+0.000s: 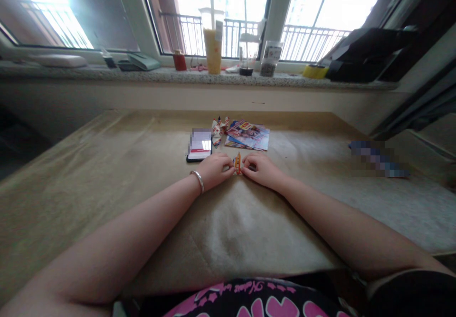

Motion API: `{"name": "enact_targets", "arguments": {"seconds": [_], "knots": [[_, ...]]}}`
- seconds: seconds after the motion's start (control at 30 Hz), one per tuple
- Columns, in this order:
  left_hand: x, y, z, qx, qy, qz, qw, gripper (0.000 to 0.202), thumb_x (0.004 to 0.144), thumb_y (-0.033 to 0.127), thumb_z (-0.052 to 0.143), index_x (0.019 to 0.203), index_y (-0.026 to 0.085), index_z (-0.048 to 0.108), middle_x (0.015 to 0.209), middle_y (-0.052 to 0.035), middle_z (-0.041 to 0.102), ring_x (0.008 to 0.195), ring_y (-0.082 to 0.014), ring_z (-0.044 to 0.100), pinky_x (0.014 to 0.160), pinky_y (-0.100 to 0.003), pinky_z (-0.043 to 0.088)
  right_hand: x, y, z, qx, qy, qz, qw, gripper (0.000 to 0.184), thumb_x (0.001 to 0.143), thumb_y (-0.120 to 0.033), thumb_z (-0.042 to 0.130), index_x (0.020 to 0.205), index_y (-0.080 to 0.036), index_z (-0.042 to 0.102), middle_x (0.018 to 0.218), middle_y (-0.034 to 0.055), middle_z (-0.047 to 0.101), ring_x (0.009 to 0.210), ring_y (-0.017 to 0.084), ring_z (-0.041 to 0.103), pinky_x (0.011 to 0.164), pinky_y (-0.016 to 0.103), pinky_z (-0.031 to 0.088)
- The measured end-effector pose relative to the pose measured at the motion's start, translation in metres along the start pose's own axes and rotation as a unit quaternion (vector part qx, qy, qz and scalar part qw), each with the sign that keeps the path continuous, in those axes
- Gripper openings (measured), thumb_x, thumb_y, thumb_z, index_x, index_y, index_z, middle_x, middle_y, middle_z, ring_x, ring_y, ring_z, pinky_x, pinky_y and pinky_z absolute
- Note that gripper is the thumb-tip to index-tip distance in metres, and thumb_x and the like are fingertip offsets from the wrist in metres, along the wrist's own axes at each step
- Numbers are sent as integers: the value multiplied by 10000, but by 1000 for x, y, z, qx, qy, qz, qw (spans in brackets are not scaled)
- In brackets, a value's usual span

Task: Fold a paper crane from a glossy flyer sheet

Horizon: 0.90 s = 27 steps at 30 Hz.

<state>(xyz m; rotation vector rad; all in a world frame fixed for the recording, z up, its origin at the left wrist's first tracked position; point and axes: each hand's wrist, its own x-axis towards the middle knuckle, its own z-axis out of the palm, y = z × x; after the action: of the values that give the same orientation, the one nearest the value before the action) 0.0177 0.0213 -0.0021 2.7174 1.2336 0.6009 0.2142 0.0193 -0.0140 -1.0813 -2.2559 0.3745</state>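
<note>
A small folded piece of coloured paper, orange and red, stands on the brown paper-covered table. My left hand, with a silver bracelet at the wrist, pinches it from the left with curled fingers. My right hand pinches it from the right, fingers closed against it. Just behind lie a stack of printed colourful paper sheets, two small folded paper figures and a phone with a lit screen.
A stone windowsill runs along the back with a tall orange drink cup, a clear cup, a jar, a red cup and a yellow roll. A blurred object lies on the table at right.
</note>
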Motion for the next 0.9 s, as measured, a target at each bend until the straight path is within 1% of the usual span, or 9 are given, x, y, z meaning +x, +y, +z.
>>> {"name": "enact_targets", "arguments": {"seconds": [0.17, 0.37, 0.5, 0.67, 0.77, 0.9], "knots": [[1, -1, 4, 2, 13, -19, 1000, 140, 791, 259, 592, 686, 173, 629, 731, -21, 625, 741, -157, 580, 723, -274, 470, 1, 1, 2, 3, 5, 41, 999, 134, 733, -196, 635, 608, -176, 592, 737, 36, 661, 710, 148, 577, 691, 277, 435], [3, 2, 7, 4, 12, -42, 999, 153, 784, 263, 607, 663, 170, 621, 706, -24, 603, 729, -166, 571, 716, -287, 469, 2, 4, 3, 4, 8, 45, 999, 126, 734, -207, 637, 615, -179, 611, 718, 27, 658, 692, 136, 571, 666, 257, 428], [3, 3, 6, -13, 16, -42, 999, 130, 789, 238, 599, 685, 163, 623, 754, -34, 617, 771, -169, 578, 753, -292, 464, 3, 4, 2, 1, 5, 52, 999, 133, 743, -232, 636, 625, -173, 619, 703, 24, 646, 681, 132, 556, 655, 251, 418], [0, 0, 3, -28, 3, -45, 999, 161, 817, 283, 583, 717, 170, 639, 782, -33, 639, 776, -169, 585, 738, -290, 456, 2, 4, 2, -7, 8, 47, 999, 121, 755, -250, 644, 665, -170, 635, 693, 16, 629, 660, 125, 529, 636, 246, 397], [1, -1, 2, -31, 2, -65, 997, 158, 804, 313, 607, 738, 174, 643, 781, -27, 647, 771, -170, 587, 723, -285, 450, 2, 3, 1, -13, 7, 46, 999, 128, 772, -270, 643, 693, -169, 646, 705, 18, 627, 679, 130, 529, 643, 249, 391], [2, 1, 2, -44, 4, -112, 993, 230, 790, 385, 619, 703, 172, 615, 743, -19, 643, 706, -162, 576, 647, -264, 431, 3, 3, 2, -17, 3, 60, 998, 138, 773, -277, 651, 691, -166, 651, 722, 24, 635, 689, 132, 531, 635, 245, 382]]}}
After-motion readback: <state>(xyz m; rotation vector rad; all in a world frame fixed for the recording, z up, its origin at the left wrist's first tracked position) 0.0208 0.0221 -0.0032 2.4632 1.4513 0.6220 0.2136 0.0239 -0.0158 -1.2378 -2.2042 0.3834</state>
